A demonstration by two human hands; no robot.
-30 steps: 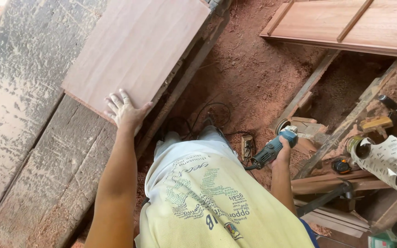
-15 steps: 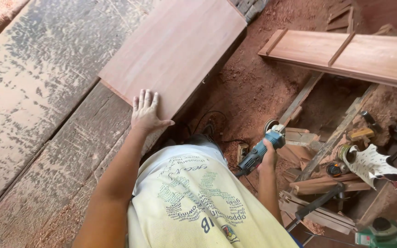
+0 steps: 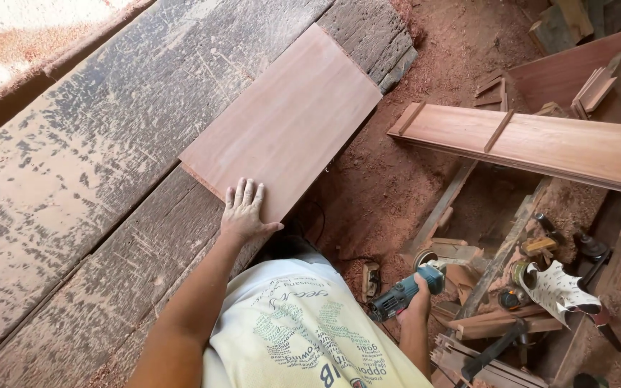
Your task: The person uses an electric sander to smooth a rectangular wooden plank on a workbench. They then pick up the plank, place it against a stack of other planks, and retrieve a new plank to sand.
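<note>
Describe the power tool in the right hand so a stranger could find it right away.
Start at the big grey workbench and drop right, past the person's pale shirt. The angle grinder sits gripped in the right hand. It alone is teal-bodied, with a round disc.

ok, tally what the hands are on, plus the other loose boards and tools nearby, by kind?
Smooth reddish board under the left hand: 1
Blue angle grinder in the right hand: 1
Long battened panel on the right: 1
Hammer at lower right: 1
Sandpaper roll beside it: 1
Total: 5
</note>
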